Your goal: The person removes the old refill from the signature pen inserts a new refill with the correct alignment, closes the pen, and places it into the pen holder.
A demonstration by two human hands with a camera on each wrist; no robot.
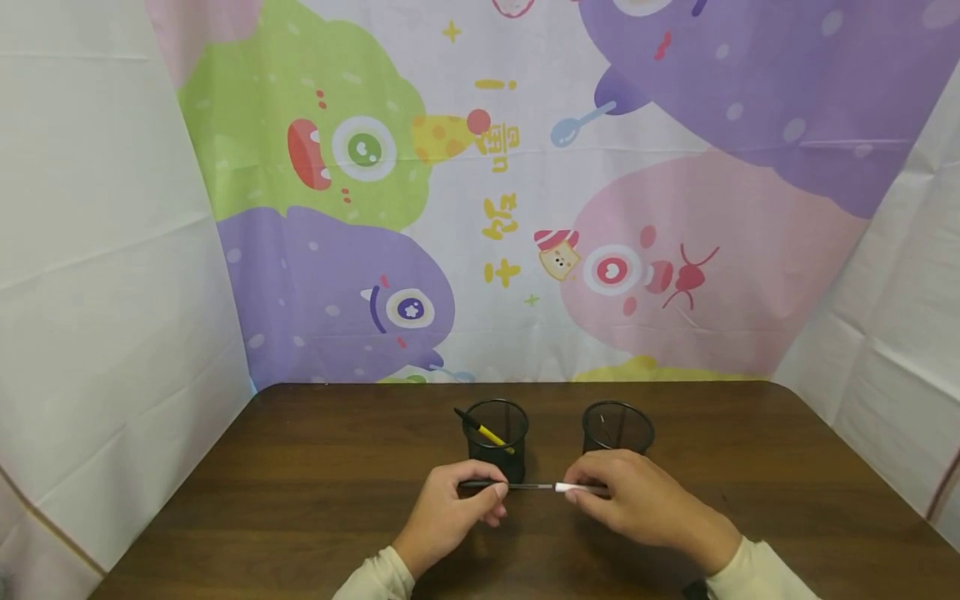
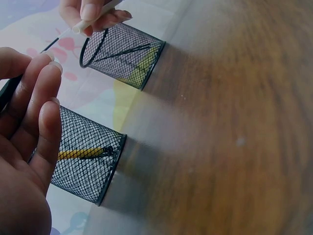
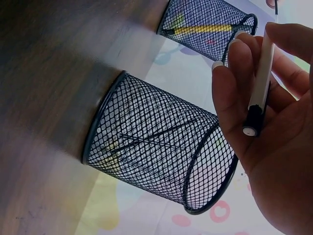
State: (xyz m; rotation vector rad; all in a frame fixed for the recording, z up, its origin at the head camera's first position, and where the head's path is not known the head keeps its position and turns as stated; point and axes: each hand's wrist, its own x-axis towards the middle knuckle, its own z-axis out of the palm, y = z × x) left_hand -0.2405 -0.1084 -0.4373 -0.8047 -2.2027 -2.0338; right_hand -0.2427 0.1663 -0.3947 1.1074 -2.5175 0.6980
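Note:
My left hand (image 1: 457, 504) pinches a black pen part (image 1: 478, 483), out of which a thin refill (image 1: 534, 486) points right. Facing it, my right hand (image 1: 637, 496) grips a white pen barrel (image 3: 264, 73) with a black end piece (image 3: 255, 117). In the head view the refill's tip lies in line with the barrel's near end, very close to it; whether they touch I cannot tell. Just behind the left hand stands a black mesh cup (image 1: 498, 450) holding a yellow-and-black pen (image 1: 491, 435). A second mesh cup (image 3: 151, 142), partly hidden by my right hand in the head view, contains thin dark sticks.
Both cups stand on a brown wooden table (image 1: 330, 475). A cloth with cartoon monsters (image 1: 510, 317) hangs behind its far edge, and white cloth (image 1: 112, 275) hangs on both sides. Something dark (image 1: 695, 590) shows beside the right sleeve.

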